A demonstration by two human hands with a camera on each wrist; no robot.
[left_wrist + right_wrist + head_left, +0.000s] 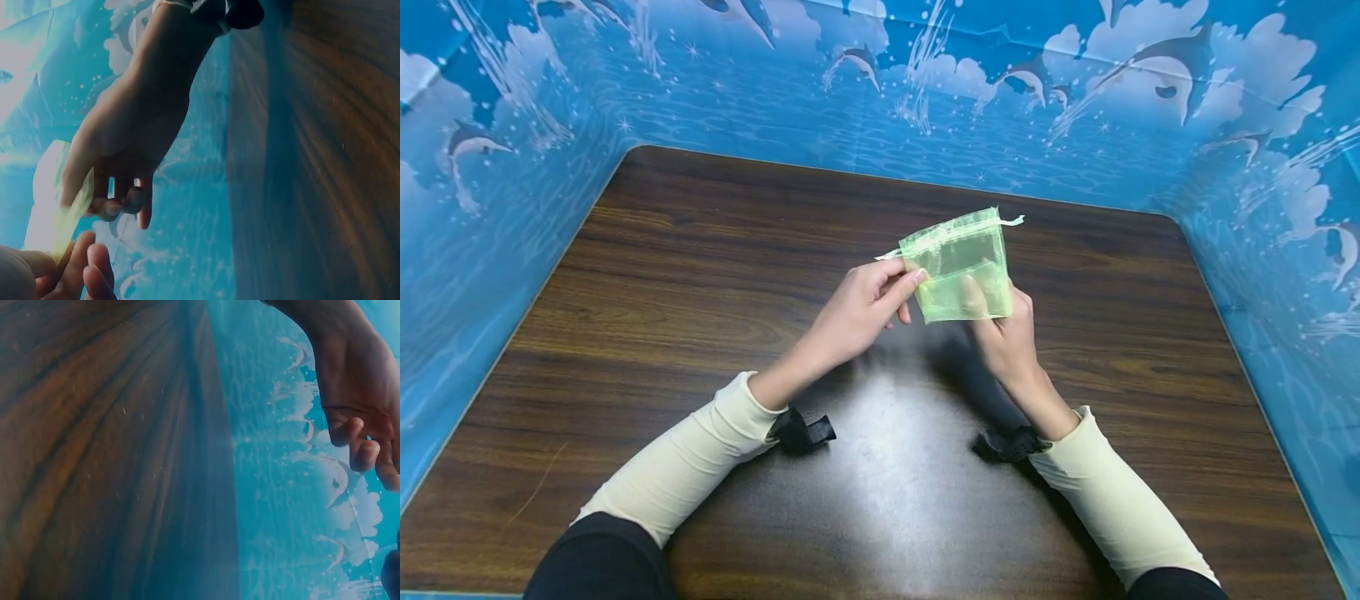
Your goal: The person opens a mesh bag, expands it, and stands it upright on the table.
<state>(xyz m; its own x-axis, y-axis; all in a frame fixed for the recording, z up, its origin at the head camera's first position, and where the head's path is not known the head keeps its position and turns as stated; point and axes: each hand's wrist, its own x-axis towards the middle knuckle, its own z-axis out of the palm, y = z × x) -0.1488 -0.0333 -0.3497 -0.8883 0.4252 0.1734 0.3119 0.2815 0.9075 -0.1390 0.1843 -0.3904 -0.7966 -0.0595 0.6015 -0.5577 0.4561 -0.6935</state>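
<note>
A small sheer light-green organza drawstring bag (955,254) is held up above the table, with a pale ribbon (953,235) threaded near its upper edge and its ends sticking out at both sides. My left hand (857,310) pinches the bag's left edge between thumb and fingers. At the lower right corner my right hand (1009,337) grips it, the thumb over the lower part and the other fingers mostly hidden behind. In the left wrist view, the bag (47,200) shows bright between the two hands. The right wrist view catches the left hand (362,394), its fingers curled.
The dark wood-grain table (662,275) spreads under both arms. A blue curtain with dolphins (850,117) stands along its back and sides. Black straps (805,432) sit at both wrists, over cream sleeves (700,450).
</note>
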